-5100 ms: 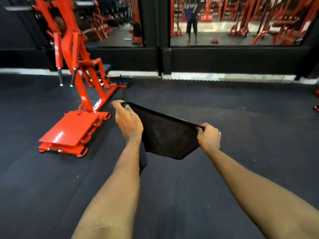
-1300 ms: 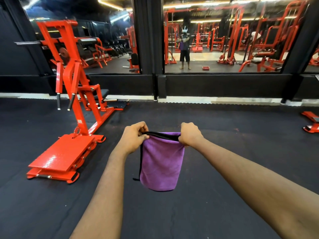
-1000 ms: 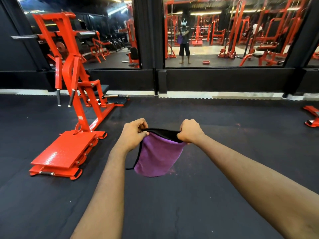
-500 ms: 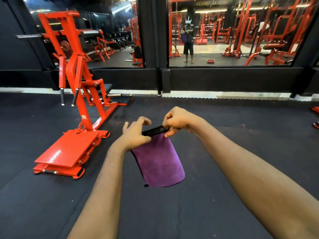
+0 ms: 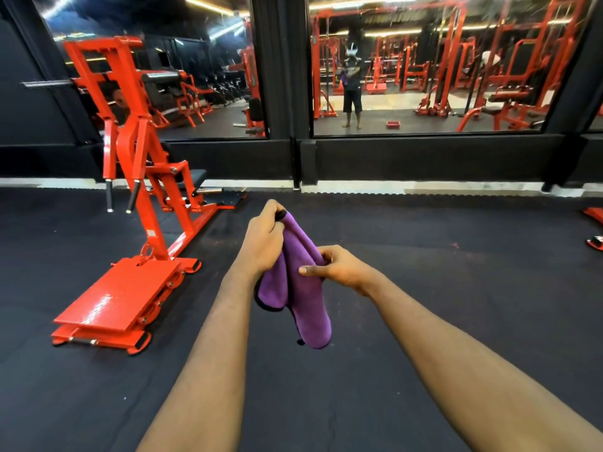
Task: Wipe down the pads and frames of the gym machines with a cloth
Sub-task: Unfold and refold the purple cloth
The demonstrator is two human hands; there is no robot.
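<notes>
Purple microfibre cloth (image 5: 306,308) — soft, napped, black-edged, doubled over into a limp hanging fold. Position: held in mid-air between both hands, above the floor, touching no machine.

Left hand (image 5: 262,244): fingers (image 5: 273,213) curled tight on the cloth's top corner, the highest point of the fold.

Right hand (image 5: 341,267): fingers clamped on the cloth's side edge, lower than and just beside the left fingers; thumb laid across the fabric.

Step in hand, by judgement: gathering the cloth into a wiping pad; no wiping begun. The next move calls for finishing the fold flat, letting one hand take it, then carrying it to the nearest machine.

Red steel machine (image 5: 146,220) — glossy painted box-section frame, angular, well apart from the fingers on their left.
- Footplate (image 5: 120,295): flat, rectangular, shiny.
- Seat pad (image 5: 197,173): black, matte, small.

Floor (image 5: 440,321): black rubber matting, dull, finely grained.

Wall mirrors (image 5: 424,60): beyond the fingers, reflecting further red frames.
</notes>
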